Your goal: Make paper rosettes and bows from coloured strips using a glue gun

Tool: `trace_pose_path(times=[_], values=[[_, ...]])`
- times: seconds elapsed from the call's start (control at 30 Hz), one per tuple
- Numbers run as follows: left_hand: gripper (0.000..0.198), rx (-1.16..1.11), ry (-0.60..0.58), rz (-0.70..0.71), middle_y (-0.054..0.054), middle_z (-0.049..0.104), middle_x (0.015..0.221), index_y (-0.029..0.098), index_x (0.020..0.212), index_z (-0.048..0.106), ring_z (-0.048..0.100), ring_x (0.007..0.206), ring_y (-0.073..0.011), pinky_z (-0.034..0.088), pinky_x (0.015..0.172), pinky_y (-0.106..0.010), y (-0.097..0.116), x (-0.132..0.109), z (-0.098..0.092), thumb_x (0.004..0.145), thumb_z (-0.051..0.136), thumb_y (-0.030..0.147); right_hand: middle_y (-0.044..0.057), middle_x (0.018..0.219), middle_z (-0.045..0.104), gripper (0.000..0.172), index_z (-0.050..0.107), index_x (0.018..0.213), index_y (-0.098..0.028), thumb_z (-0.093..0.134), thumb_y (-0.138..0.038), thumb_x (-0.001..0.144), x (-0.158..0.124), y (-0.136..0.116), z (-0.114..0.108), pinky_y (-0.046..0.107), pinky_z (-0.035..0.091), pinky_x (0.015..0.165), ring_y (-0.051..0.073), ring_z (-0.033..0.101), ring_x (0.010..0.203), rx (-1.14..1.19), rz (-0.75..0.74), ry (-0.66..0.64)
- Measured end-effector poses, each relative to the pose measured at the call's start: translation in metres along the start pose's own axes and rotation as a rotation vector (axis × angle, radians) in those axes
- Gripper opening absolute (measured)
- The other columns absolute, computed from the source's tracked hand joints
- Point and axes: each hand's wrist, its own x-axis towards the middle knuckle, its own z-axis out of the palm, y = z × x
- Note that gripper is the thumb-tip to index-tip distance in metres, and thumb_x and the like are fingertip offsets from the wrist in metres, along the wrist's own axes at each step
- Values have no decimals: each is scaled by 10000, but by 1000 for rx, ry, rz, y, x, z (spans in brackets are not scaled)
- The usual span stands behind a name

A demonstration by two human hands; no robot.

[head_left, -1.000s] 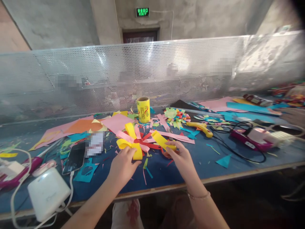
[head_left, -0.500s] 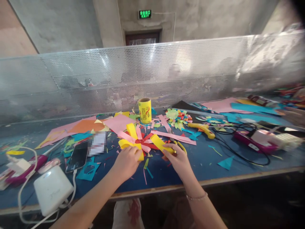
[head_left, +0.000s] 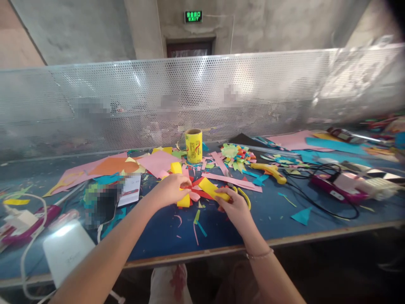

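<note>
A paper flower (head_left: 193,189) of looped yellow, pink and red strips lies on the blue table (head_left: 221,230) in front of me. My left hand (head_left: 171,188) rests over its left side, fingers closed on the strips near the centre. My right hand (head_left: 236,207) pinches the end of a yellow loop (head_left: 211,188) on the flower's right side. Yellow-handled scissors (head_left: 244,195) lie under or beside that hand; I cannot tell if they are held.
A yellow tape roll (head_left: 193,145) stands behind the flower. A finished multicoloured flower (head_left: 236,155), a yellow glue gun (head_left: 268,170) and black cables lie at the right. A phone (head_left: 101,204), a white device (head_left: 68,251) and coloured paper sheets lie at the left. A perforated metal screen (head_left: 202,97) backs the table.
My left hand has moved forward from the flower's near edge onto its centre, covering the left loops. My right hand stays on the yellow loop. The scissors have come into sight by it.
</note>
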Motion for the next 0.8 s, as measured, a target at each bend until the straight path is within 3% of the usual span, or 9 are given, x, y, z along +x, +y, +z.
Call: trace_pose_path(times=[0.2, 0.43, 0.63, 0.8], values=[[197, 87, -113, 19, -66, 720, 879, 186, 821, 702, 643, 809, -208, 449, 717, -279, -3, 2, 5, 789, 518, 249, -29, 553, 602, 272, 661, 756, -201, 725, -368, 551, 0, -3, 8, 254, 450, 389, 125, 542, 386, -13, 7, -15], [206, 152, -18, 24, -85, 685, 993, 193, 909, 684, 628, 903, -237, 463, 786, -311, -23, -4, 19, 764, 546, 240, -39, 540, 587, 207, 639, 743, -189, 689, -300, 576, -3, -11, 29, 245, 462, 423, 111, 543, 406, -46, 81, -93], [221, 33, 97, -17, -87, 678, 1026, 187, 961, 676, 614, 974, -238, 463, 853, -335, -29, -6, 27, 783, 554, 235, -45, 622, 589, 334, 598, 856, -201, 728, -365, 596, -6, -8, 16, 231, 466, 484, 106, 573, 489, 260, 167, -114], [236, -128, 158, -40, -103, 691, 1006, 167, 933, 677, 629, 948, -244, 474, 869, -376, -13, -7, 22, 819, 548, 328, -37, 810, 622, 410, 561, 1006, -255, 736, -348, 647, -14, -15, 13, 220, 471, 525, 85, 571, 548, 530, 127, -150]])
